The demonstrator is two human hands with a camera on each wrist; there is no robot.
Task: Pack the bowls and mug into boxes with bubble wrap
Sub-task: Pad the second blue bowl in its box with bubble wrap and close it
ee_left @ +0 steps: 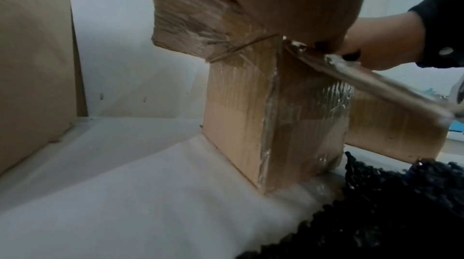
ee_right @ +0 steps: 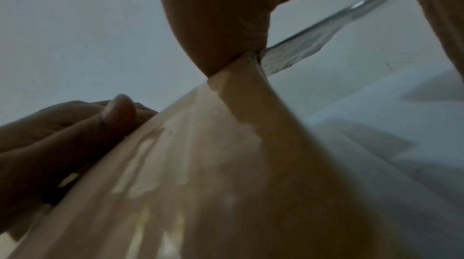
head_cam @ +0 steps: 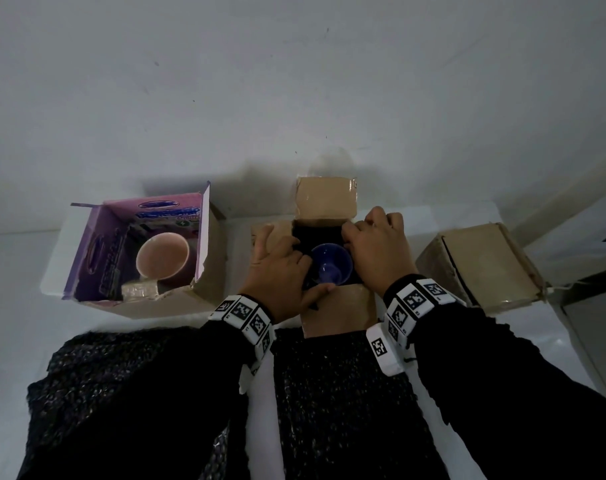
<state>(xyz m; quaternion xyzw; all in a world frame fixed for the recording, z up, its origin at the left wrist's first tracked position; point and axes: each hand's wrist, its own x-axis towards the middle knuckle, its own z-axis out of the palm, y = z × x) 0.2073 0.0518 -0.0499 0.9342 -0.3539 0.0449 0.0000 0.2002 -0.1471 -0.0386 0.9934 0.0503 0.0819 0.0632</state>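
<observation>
A small brown cardboard box (head_cam: 336, 306) stands open in the middle, its flaps spread outward. Inside it sits a blue bowl (head_cam: 331, 268), mouth up. My left hand (head_cam: 280, 268) lies over the box's left flap, fingers curled over the rim into the opening and thumb along the near edge. My right hand (head_cam: 374, 244) curls its fingers over the right rim. The left wrist view shows the box's taped corner (ee_left: 271, 124) and my right hand (ee_left: 381, 45) at the rim. A pink mug (head_cam: 163, 259) sits in the purple box (head_cam: 97, 244), with a piece of bubble wrap (head_cam: 140, 289) beside it.
A closed brown box (head_cam: 481, 268) stands to the right. All boxes rest on a white surface (head_cam: 17, 306) against a white wall. My dark knitted garment (head_cam: 329, 410) fills the near side, and more of it lies by the box (ee_left: 401, 203).
</observation>
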